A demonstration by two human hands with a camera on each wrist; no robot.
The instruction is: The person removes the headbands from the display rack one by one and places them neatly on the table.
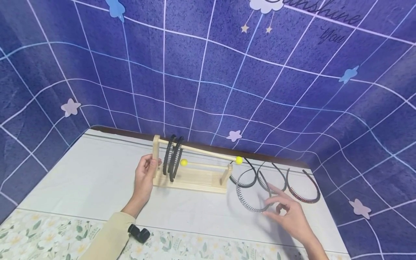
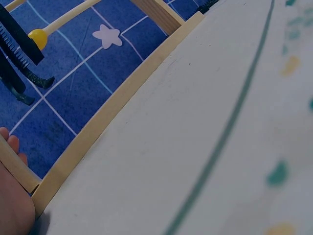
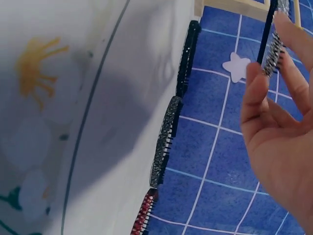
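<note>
A pale wooden rack (image 1: 190, 186) with two rods stands on the white cloth. My left hand (image 1: 143, 177) grips its tall left post (image 1: 156, 150), thumb in front and fingertips round the far side. Two black toothed headbands (image 1: 168, 155) hang on the upper rod near that post. To the right of the rack, my right hand (image 1: 287, 213) pinches a silver-grey toothed headband (image 1: 241, 198) between thumb and fingers, its loop pointing left. In the right wrist view, the pinched end of this headband (image 3: 274, 56) shows beside the thumb.
Yellow balls cap the upper rod (image 1: 239, 160) and the lower rod (image 1: 183, 162). Along the right lie a black headband (image 3: 187, 58), a dark glittery one (image 3: 164, 142) and a red-beaded one (image 3: 144, 213). A blue patterned curtain (image 1: 182, 97) rises behind the table.
</note>
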